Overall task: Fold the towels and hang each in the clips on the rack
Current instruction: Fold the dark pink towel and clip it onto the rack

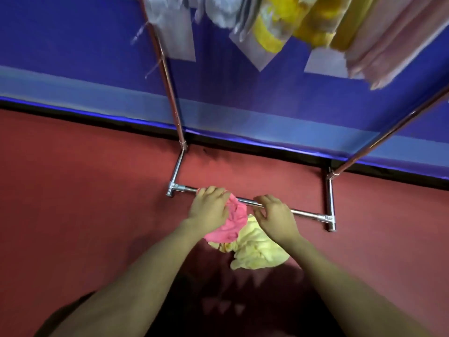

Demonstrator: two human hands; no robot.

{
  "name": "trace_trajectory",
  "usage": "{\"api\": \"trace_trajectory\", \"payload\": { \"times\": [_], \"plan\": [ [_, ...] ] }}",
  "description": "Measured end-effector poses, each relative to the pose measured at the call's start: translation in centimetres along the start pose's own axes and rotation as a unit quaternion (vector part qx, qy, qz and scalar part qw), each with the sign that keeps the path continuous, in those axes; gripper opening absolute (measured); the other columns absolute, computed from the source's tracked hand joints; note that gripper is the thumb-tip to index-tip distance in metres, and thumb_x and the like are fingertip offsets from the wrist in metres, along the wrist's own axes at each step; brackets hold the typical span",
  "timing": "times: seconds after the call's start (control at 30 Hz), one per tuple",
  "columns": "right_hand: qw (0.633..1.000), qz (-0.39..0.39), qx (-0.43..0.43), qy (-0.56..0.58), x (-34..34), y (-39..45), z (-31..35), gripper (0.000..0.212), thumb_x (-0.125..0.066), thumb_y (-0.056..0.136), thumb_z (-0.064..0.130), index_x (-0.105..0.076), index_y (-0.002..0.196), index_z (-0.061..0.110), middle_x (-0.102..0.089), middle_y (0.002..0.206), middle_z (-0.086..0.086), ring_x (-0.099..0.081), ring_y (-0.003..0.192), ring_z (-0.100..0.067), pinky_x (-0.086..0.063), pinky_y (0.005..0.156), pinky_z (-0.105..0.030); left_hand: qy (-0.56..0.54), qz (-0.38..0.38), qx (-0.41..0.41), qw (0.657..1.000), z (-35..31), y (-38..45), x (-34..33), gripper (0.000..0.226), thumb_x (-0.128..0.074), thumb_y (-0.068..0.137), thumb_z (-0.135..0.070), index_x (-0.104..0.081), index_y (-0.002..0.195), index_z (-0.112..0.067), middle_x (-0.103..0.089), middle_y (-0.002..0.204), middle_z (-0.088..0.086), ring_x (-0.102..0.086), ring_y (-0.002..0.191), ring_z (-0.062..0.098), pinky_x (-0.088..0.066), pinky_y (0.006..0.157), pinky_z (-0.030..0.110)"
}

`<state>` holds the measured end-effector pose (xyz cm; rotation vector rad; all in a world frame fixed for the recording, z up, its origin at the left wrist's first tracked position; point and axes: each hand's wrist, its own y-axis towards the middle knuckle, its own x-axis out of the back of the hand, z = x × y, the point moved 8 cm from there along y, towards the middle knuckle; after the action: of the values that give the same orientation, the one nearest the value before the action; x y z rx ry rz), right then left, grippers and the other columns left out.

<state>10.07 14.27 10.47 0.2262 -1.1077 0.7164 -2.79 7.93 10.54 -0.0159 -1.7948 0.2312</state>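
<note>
Down low, we see a pink towel point(229, 222) crumpled on the red floor point(85, 190), its long axis running from lower left, nearer the person, up toward the rack's base bar point(303, 212) at upper right, its upper end lying against that bar. Our left hand point(209, 207) lies on its upper end, fingers curled over the cloth and gripping it. Just right of it and partly under it we see a yellow towel point(257, 251), bunched up, no clear axis, spreading toward lower right. Our right hand point(274, 215) is over the yellow towel's upper edge, at the bar, fingers curled; we cannot tell whether it holds cloth, the bar or nothing.

The rack point(170, 93) is chrome tube: the base bar runs left to right and slopes down to the right in frame, with two short feet going back to the blue wall point(73, 45) and two uprights rising from there. Up top, blurred, we see hung towels: grey-white point(170, 27) at left, yellow point(286, 23) in the middle, pale pink point(388, 45) at right. Clips are not made out in the blur. Both forearms reach in from the bottom edge.
</note>
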Motion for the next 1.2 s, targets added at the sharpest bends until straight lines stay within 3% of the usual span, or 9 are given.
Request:
{"api": "trace_trajectory", "payload": {
  "times": [0.13,0.3,0.5,0.6,0.67,0.8,0.97,1.07,1.2],
  "plan": [
    [0.999,0.044,-0.005,-0.007,-6.8,2.7,-2.8,0.032,-0.056,0.093,0.024,-0.062,0.122,0.014,-0.064,0.119,-0.006,-0.057,0.111,-0.03,-0.042,0.09,-0.035,0.009,0.055,0.039,0.998,2.6,1.3,-7.8,0.05,-0.04,0.096,-0.028,-0.033,0.144,-0.016,-0.032,0.151,0.002,-0.025,0.139,0.019,-0.015,0.111,0.032],
    [0.993,0.107,-0.011,-0.058,-15.1,4.9,-5.5,0.041,-0.052,0.094,0.03,-0.051,0.134,0.018,-0.054,0.133,-0.004,-0.047,0.12,-0.028,-0.033,0.097,-0.034,0.002,0.125,0.045,0.991,4.4,2.3,-16.0,0.056,-0.037,0.096,-0.032,-0.021,0.149,-0.02,-0.014,0.158,0.001,-0.015,0.143,0.019,-0.011,0.114,0.033],
    [0.983,0.15,-0.069,-0.075,-21.4,7.0,-8.2,0.067,-0.053,0.09,0.048,-0.027,0.148,0.027,-0.031,0.15,-0.001,-0.032,0.131,-0.027,-0.021,0.104,-0.034,-0.056,0.12,0.041,0.99,5.9,3.4,-20.9,0.049,-0.039,0.082,-0.036,-0.069,0.115,-0.014,-0.065,0.121,0.007,-0.064,0.108,0.025,-0.05,0.088,0.038],
    [0.983,0.139,-0.035,-0.118,-23.0,7.7,-8.7,0.042,-0.05,0.092,0.043,-0.054,0.129,0.025,-0.042,0.144,0.0,-0.036,0.128,-0.025,-0.011,0.103,-0.034,-0.042,0.133,0.034,0.99,6.7,4.2,-22.1,0.06,-0.029,0.082,-0.04,-0.057,0.129,-0.014,-0.054,0.136,0.006,-0.054,0.123,0.025,-0.04,0.103,0.041],
    [0.991,0.075,-0.004,-0.109,-22.6,7.8,-8.4,0.033,-0.045,0.093,0.039,-0.07,0.104,0.02,-0.062,0.122,-0.002,-0.052,0.113,-0.026,-0.011,0.1,-0.036,-0.037,0.164,0.04,0.985,6.7,4.4,-22.2,0.065,-0.021,0.082,-0.042,-0.05,0.135,-0.017,-0.047,0.143,0.002,-0.047,0.129,0.022,-0.032,0.108,0.041],
    [0.996,-0.048,0.049,-0.054,-19.5,6.2,-7.1,0.034,-0.042,0.09,0.032,-0.07,0.08,0.016,-0.068,0.069,0.0,-0.067,0.072,-0.024,-0.02,0.097,-0.036,-0.045,0.101,0.015,0.994,5.4,3.9,-20.7,0.044,-0.038,0.084,-0.036,-0.071,0.107,-0.021,-0.07,0.11,-0.002,-0.067,0.097,0.021,-0.045,0.089,0.037],
    [0.994,-0.085,0.049,0.056,-13.5,3.4,-4.9,0.019,-0.048,0.095,0.023,-0.064,0.087,0.014,-0.067,0.075,0.003,-0.065,0.075,-0.02,-0.005,0.105,-0.015,-0.126,0.064,0.046,0.989,3.5,3.0,-15.4,0.042,-0.029,0.096,-0.042,-0.052,0.126,-0.023,-0.052,0.131,-0.004,-0.041,0.124,0.019,-0.025,0.101,0.036],
    [0.983,-0.113,0.049,0.137,-8.5,1.4,-2.5,0.017,-0.045,0.095,0.018,-0.06,0.087,0.013,-0.064,0.078,0.003,-0.056,0.079,-0.015,-0.012,0.102,-0.01,-0.263,-0.026,0.058,0.963,1.9,1.3,-9.0,0.032,-0.039,0.097,-0.029,-0.058,0.116,-0.012,-0.064,0.109,0.007,-0.056,0.105,0.024,-0.035,0.089,0.035],
    [0.96,-0.145,0.058,0.232,-0.7,-1.2,1.1,0.018,-0.045,0.095,0.014,-0.056,0.082,0.009,-0.052,0.068,0.009,-0.047,0.07,-0.005,-0.036,0.085,-0.031,-0.318,-0.082,0.066,0.942,0.2,-1.4,-0.4,0.016,-0.052,0.095,-0.02,-0.057,0.099,-0.005,-0.055,0.076,0.001,-0.057,0.078,0.026,-0.034,0.07,0.029]
  ]
}}
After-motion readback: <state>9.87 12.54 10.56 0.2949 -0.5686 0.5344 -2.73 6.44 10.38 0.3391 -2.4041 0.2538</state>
